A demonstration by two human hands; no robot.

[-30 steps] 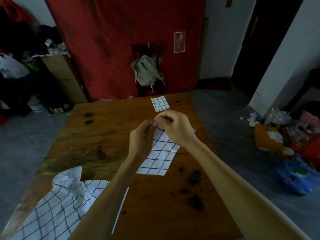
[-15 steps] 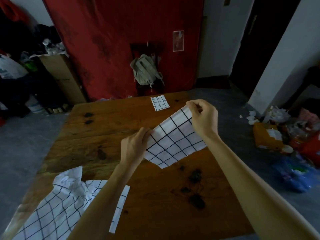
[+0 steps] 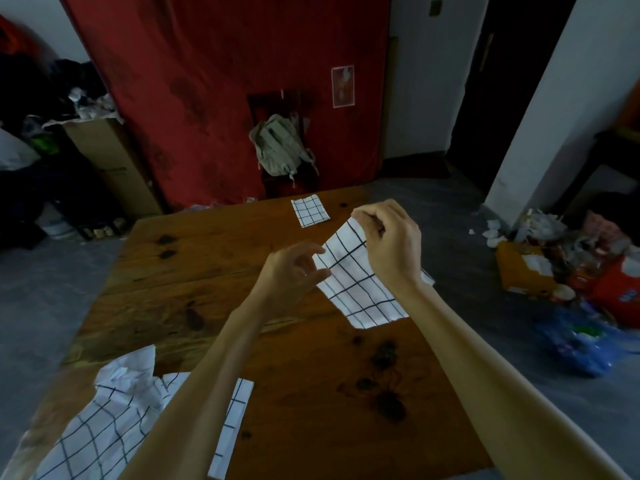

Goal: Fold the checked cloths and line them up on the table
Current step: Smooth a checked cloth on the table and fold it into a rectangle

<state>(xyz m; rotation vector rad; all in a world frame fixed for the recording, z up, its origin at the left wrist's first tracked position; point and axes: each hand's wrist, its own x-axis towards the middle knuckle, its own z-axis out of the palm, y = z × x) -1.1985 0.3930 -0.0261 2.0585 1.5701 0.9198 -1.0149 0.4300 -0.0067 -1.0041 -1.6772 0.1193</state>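
A pale backpack (image 3: 280,146) hangs on a dark wooden chair (image 3: 277,168) against a red curtain (image 3: 221,81), which bears a small poster (image 3: 343,86); to the left stands an open cardboard box (image 3: 114,161) heaped with clutter; on the grey floor at right lie an orange box (image 3: 523,270), crumpled paper (image 3: 493,233) and blue plastic bags (image 3: 581,341).

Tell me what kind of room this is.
Probably a lived-in home room, cluttered: a worn wooden table, a backpack slung on a chair by the red wall, and packaging and bags heaped on the floor.
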